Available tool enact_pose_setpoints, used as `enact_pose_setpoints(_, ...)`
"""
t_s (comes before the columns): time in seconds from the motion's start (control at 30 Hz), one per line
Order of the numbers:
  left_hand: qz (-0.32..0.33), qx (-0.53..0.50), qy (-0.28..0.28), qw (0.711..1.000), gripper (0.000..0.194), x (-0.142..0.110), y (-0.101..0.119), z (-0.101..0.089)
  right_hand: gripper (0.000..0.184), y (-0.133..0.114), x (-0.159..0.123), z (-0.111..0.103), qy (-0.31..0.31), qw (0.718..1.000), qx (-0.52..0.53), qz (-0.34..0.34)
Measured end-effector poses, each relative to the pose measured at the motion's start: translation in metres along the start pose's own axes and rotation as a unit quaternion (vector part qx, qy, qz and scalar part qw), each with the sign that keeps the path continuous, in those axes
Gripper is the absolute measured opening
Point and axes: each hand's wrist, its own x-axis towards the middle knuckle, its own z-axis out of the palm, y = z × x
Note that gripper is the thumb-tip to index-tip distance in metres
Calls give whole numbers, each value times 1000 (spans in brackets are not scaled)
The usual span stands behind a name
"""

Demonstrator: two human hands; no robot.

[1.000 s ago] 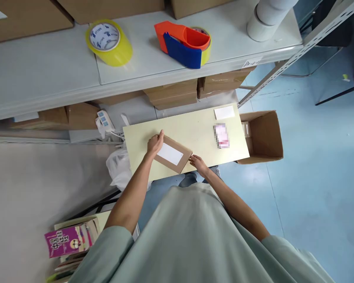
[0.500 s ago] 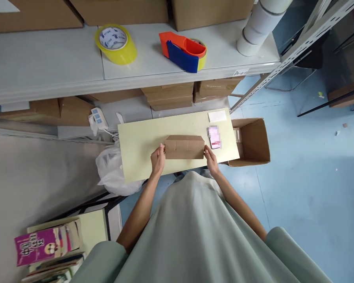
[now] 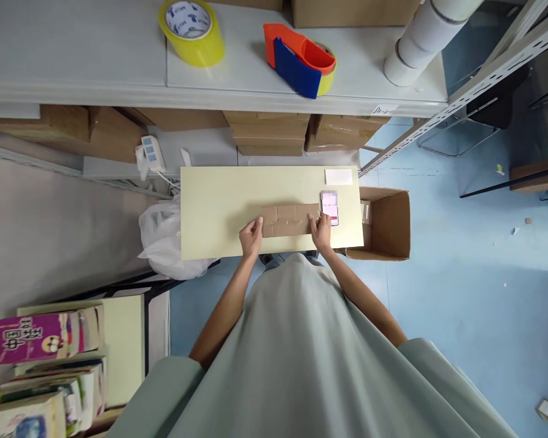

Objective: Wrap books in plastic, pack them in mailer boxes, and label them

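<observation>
A small brown cardboard box (image 3: 285,221) is held level over the pale yellow board (image 3: 214,207) in front of me. My left hand (image 3: 251,236) pinches its left end between thumb and fingers. At the opposite end, my right hand (image 3: 320,231) grips the box with the thumb lying on its upper face. Just beyond the right hand lies a phone (image 3: 329,204) with a lit screen, and a white card (image 3: 338,177) is above it. The underside of the box is hidden.
A shelf (image 3: 109,67) runs across the far side, carrying yellow tape (image 3: 201,42), an orange-and-blue tape dispenser (image 3: 296,58) and stacked white rolls (image 3: 406,61). An open carton (image 3: 388,225) stands at right. A plastic bag (image 3: 159,237) hangs at left, near books (image 3: 41,337).
The box has turned, its upper face now looking different. My right hand has shifted from its end onto its face. The camera view has also moved.
</observation>
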Motion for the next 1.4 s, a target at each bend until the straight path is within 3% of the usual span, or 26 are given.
enact_pose_setpoints(0.13,21,-64,43,997,50,4,-5,6,82,8,0,3,-7,999,20,-39)
enact_pose_setpoints(0.3,19,-80,54,995,45,9,-11,12,80,22,10,-9,-42,997,69,-7)
enact_pose_setpoints(0.5,47,-73,58,995,50,11,-13,17,68,16,7,-2,-42,999,32,-11)
enact_pose_setpoints(0.67,39,-62,17,997,52,16,-10,11,64,13,9,-7,-91,995,34,32)
enact_pose_setpoints(0.8,19,-20,-5,1000,47,19,-7,6,71,14,15,-12,-57,995,34,68)
enact_pose_setpoints(1.0,53,26,-77,995,44,29,-2,-5,56,7,13,-2,-56,995,-52,57)
enact_pose_setpoints(1.2,62,45,-195,978,48,37,-2,-22,65,1,-11,7,13,995,-94,38)
enact_pose_setpoints(1.4,114,21,-253,961,44,41,-7,-36,58,-11,-35,-1,28,998,-60,11)
